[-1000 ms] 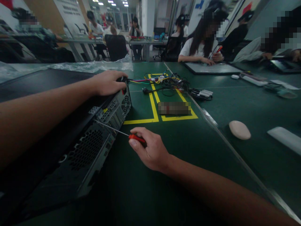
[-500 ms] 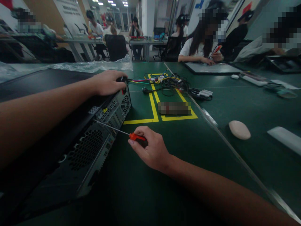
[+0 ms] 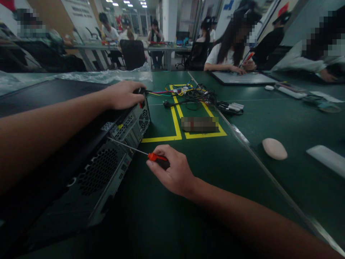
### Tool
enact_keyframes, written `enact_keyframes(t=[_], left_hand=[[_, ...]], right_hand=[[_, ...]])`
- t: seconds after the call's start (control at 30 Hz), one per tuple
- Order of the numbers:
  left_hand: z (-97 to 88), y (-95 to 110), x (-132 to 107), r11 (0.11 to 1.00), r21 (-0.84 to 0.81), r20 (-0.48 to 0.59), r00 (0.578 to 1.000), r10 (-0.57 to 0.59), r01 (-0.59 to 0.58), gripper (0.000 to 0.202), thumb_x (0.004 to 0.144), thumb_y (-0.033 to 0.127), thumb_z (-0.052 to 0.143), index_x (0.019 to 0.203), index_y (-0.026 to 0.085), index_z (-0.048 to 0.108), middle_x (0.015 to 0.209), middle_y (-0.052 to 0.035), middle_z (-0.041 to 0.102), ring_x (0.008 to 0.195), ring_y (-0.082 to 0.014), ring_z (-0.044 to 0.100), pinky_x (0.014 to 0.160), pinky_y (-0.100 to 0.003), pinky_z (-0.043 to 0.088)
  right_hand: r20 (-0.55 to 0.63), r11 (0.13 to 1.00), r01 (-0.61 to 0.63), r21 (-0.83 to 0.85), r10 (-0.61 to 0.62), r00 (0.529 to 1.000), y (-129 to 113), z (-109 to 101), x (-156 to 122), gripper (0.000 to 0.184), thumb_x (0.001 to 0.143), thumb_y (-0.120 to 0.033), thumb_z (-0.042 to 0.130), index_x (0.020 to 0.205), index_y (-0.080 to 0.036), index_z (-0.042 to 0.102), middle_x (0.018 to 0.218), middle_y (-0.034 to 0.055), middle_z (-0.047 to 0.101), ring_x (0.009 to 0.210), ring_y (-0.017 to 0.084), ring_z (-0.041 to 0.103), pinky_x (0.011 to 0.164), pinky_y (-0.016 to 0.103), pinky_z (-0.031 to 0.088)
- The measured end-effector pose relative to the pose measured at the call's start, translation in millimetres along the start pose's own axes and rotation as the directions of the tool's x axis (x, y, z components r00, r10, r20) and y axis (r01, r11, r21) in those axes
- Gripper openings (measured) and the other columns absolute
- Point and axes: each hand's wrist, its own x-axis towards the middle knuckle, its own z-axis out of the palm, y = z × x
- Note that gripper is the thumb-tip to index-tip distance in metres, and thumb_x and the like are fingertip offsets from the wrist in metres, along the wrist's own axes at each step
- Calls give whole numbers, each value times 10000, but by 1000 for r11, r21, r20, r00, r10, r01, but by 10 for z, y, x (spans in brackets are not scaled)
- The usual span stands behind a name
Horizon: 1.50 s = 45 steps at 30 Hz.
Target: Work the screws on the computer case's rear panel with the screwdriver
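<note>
A black computer case [image 3: 54,97] lies at the left, its metal back panel with vents and ports facing right. My left hand [image 3: 125,94] grips the case's far back corner, thumb and fingers on either side of a black part there. In my right hand [image 3: 174,169] is a screwdriver [image 3: 155,157] with an orange and black handle, the fingers closed around it. Its thin shaft points left, and the tip meets the upper edge of the back panel. Whether a screw sits under the tip is too small to tell.
Coloured wires and a tangle of black cables [image 3: 201,94] lie beyond the case, near yellow tape [image 3: 176,122] and a blurred-out object [image 3: 199,124]. A pale computer mouse [image 3: 275,149] and a white bar [image 3: 327,158] are at right. Clear plastic film [image 3: 107,75] lies behind. Co-workers sit across the table.
My hands, the screwdriver and the case look nearly unchanged. At the far right, a co-worker's arm and hand have come into view over the table.
</note>
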Motion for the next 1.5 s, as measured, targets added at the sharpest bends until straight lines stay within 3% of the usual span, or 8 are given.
enact_keyframes(t=[0.83, 1.13, 1.3, 1.5], left_hand=[[-11, 40, -13, 1000, 4, -2, 1000, -10, 10, 755, 817, 573, 550, 1505, 274, 637, 1437, -94, 695, 1386, -452, 550, 1201, -562, 408], [-20, 76, -23, 999, 39, 17, 1000, -9, 9, 765, 837, 543, 507, 1531, 236, 607, 1475, -87, 665, 1408, -404, 534, 1217, -514, 392], [-20, 102, -35, 997, 74, 21, 1000, -14, 12, 794, 863, 528, 468, 1542, 130, 569, 1513, -157, 619, 1369, -385, 556, 1203, -504, 393], [-31, 135, -49, 994, 98, 38, 998, -49, 45, 772, 894, 514, 431, 1551, 123, 544, 1524, -166, 598, 1377, -376, 549, 1198, -494, 390]], right_hand=[[4, 1000, 10, 8, -10, 1000, -17, -20, 7, 171, 1001, -338, 672, 1083, -189, 651, 951, 33, 730, 775, 145, 665, 737, 282, 542], [19, 999, 9, -32, -8, 1000, -25, -3, 14, 243, 1074, -376, 543, 1083, -182, 690, 960, 59, 739, 851, 171, 692, 795, 312, 554], [-16, 1000, 7, 29, -7, 1000, -24, -3, -6, 300, 991, -418, 680, 1192, -201, 629, 1037, 55, 748, 883, 174, 715, 804, 305, 582], [-35, 997, 76, 15, -75, 997, 10, 16, 6, 162, 988, -319, 682, 1083, -202, 623, 983, 30, 734, 825, 146, 694, 788, 282, 572]])
